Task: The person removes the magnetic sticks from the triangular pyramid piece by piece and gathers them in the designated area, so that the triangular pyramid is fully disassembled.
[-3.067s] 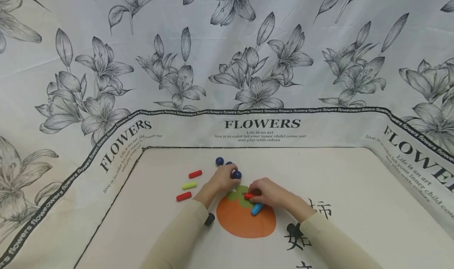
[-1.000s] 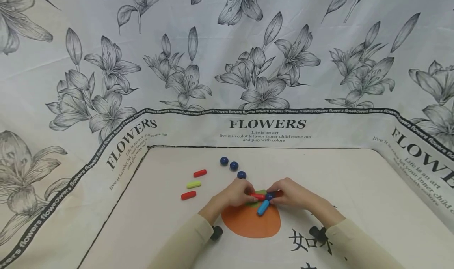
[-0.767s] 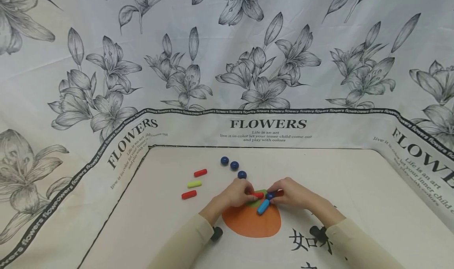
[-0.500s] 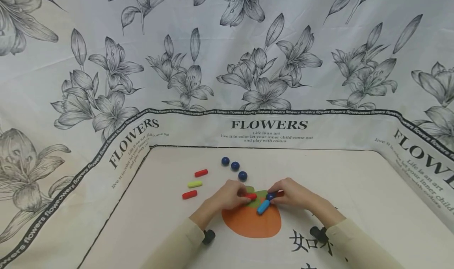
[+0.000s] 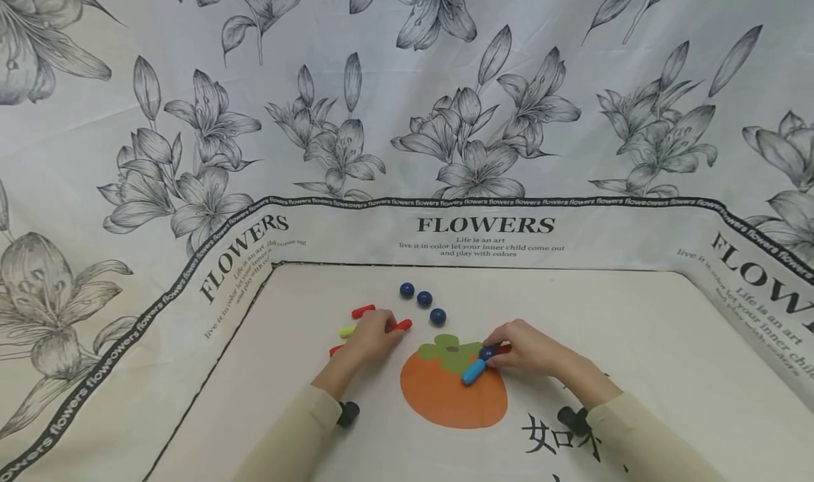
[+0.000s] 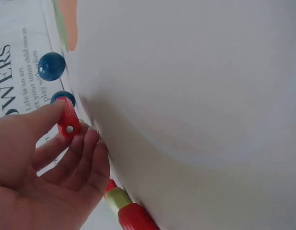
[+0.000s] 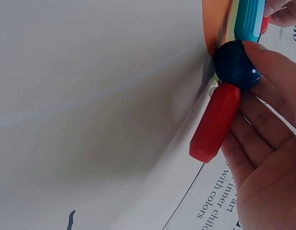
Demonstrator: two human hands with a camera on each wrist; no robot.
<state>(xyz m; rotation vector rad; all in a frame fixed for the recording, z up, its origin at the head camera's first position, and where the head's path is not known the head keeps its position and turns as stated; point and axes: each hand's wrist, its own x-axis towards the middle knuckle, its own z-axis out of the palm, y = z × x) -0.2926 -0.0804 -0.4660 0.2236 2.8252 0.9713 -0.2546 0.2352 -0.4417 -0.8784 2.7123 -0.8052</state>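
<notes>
My left hand (image 5: 370,337) pinches a red toy rod (image 6: 68,122) between thumb and fingers; a small pale dot shows in its end. This hand is beside the loose rods at the left and partly covers them in the head view. My right hand (image 5: 528,346) pinches a dark blue ball (image 7: 236,64) over the printed persimmon's right edge. A second red rod (image 7: 215,122) and a light blue rod (image 5: 473,372) meet that ball from two sides. The red one lies mostly behind my right fingers in the head view.
Three dark blue balls (image 5: 424,299) lie in a slanting row behind the printed persimmon (image 5: 451,397). At the left are another red rod (image 5: 363,311), a yellow-green rod (image 5: 346,332) and a mostly hidden red one. A flower-print cloth (image 5: 483,238) rises behind the white tabletop (image 5: 572,305).
The left hand has left the row of balls, brought a red rod to the ball in my right hand, then drawn that rod away leftward. The right hand has since stayed nearly still.
</notes>
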